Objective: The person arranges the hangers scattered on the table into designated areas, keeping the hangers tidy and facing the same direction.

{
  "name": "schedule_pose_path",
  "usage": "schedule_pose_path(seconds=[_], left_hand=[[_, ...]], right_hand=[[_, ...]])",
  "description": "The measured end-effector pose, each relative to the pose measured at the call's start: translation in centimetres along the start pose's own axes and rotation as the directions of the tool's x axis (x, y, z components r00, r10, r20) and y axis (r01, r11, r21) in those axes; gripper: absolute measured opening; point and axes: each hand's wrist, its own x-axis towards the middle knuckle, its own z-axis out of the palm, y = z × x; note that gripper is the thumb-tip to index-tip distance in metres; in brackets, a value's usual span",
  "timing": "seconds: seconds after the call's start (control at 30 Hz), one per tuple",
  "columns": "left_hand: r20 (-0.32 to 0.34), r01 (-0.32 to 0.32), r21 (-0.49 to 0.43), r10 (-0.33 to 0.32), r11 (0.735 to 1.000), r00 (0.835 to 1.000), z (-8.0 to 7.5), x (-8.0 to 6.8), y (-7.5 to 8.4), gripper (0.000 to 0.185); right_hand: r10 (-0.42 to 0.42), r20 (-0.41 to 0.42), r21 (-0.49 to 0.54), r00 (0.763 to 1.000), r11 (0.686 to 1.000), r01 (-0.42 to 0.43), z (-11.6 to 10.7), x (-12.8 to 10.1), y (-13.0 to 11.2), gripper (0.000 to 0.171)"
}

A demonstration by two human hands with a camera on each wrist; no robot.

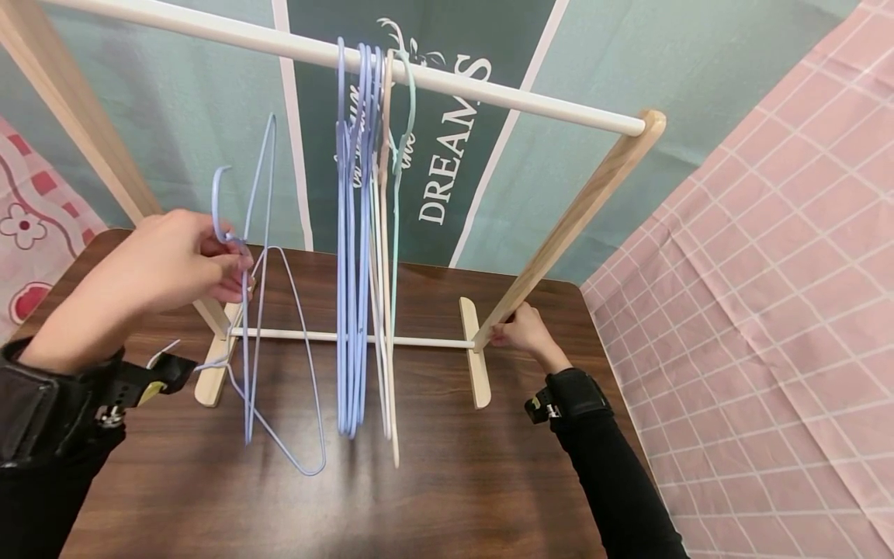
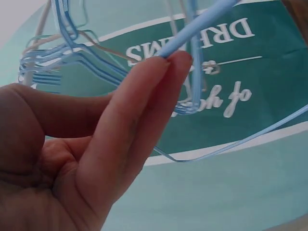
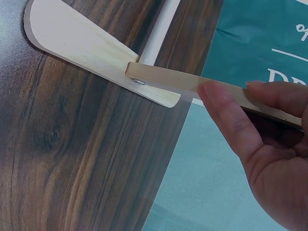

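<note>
At the left of the rack, my left hand (image 1: pixel 181 260) pinches a light-blue clothes hanger (image 1: pixel 246 341) just below its hook, seen nearly edge-on. In the left wrist view the thumb and fingers meet on its blue wire (image 2: pixel 197 26). Another blue hanger (image 1: pixel 314 388) is beside it, turned sideways with its hook toward the left wrist; whether the hand also holds it I cannot tell. My right hand (image 1: pixel 524 330) grips the rack's right wooden post (image 1: pixel 569 225) low down, fingers and thumb on either side of the post (image 3: pixel 163 79) in the right wrist view.
Several blue hangers (image 1: pixel 352 295), some beige ones (image 1: pixel 386 326) and a mint-green one (image 1: pixel 396 233) hang bunched mid-way on the white top rail (image 1: pixel 531 99). The rack's wooden feet (image 1: pixel 475 373) stand on a dark wood table (image 1: pixel 433 497). Printed cloths (image 1: pixel 768 310) surround it.
</note>
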Motion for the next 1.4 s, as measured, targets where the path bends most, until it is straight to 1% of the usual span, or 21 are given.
schedule_pose_path(seconds=[0.1, 0.2, 0.33, 0.47, 0.57, 0.63, 0.73, 0.83, 0.87, 1.07, 1.17, 1.4], left_hand=[[-0.018, -0.009, 0.056, 0.010, 0.998, 1.000, -0.6, 0.3, 0.8, 0.017], [-0.051, -0.022, 0.104, 0.028, 0.994, 0.998, -1.0, 0.5, 1.5, 0.015], [-0.068, -0.039, 0.091, 0.045, 0.995, 0.997, -1.3, 0.9, 2.1, 0.015], [-0.071, -0.053, 0.098, 0.060, 0.994, 0.996, -1.6, 1.3, 2.6, 0.016], [-0.065, -0.068, 0.143, 0.078, 0.987, 0.995, -1.9, 1.7, 2.9, 0.017], [-0.058, -0.079, 0.158, 0.089, 0.984, 0.994, -2.1, 2.0, 3.2, 0.018], [-0.063, -0.104, 0.207, 0.120, 0.973, 0.991, -2.5, 2.4, 3.6, 0.018], [-0.067, -0.115, 0.236, 0.134, 0.965, 0.989, -2.8, 2.8, 4.0, 0.018], [-0.065, -0.116, 0.238, 0.135, 0.964, 0.989, -2.9, 2.9, 4.1, 0.019], [-0.037, -0.094, 0.165, 0.102, 0.982, 0.994, -3.5, 3.3, 4.9, 0.021], [-0.036, -0.086, 0.157, 0.093, 0.984, 0.995, -3.6, 3.5, 5.4, 0.023], [-0.010, -0.074, 0.118, 0.076, 0.990, 0.997, -3.5, 4.4, 6.7, 0.020]], right_hand=[[-0.001, 0.000, 0.001, 1.000, 1.000, 0.001, 0.0, 0.0, 0.0, 0.036], [-0.004, 0.001, 0.003, 1.000, 1.000, 0.004, 0.1, -0.1, -0.1, 0.036], [-0.004, -0.004, 0.002, 1.000, 1.000, 0.004, 0.1, -0.1, -0.2, 0.036], [-0.009, -0.006, -0.007, 1.000, 1.000, 0.009, 0.1, -0.1, -0.2, 0.036], [-0.016, -0.009, -0.011, 1.000, 1.000, 0.016, 0.1, 0.0, -0.2, 0.035], [-0.017, -0.010, -0.013, 1.000, 1.000, 0.017, 0.1, 0.0, -0.2, 0.035], [-0.012, -0.009, -0.010, 1.000, 1.000, 0.012, 0.1, 0.0, -0.2, 0.035], [-0.007, -0.007, -0.006, 1.000, 1.000, 0.006, 0.1, -0.1, -0.2, 0.035], [-0.005, -0.007, -0.005, 1.000, 1.000, 0.005, 0.1, -0.1, -0.2, 0.036], [-0.006, -0.005, -0.006, 1.000, 1.000, 0.006, 0.1, -0.2, -0.2, 0.037], [-0.013, -0.005, -0.008, 1.000, 1.000, 0.013, 0.2, -0.2, -0.2, 0.037], [-0.005, -0.003, -0.008, 1.000, 1.000, 0.005, 0.2, -0.2, -0.2, 0.038]])
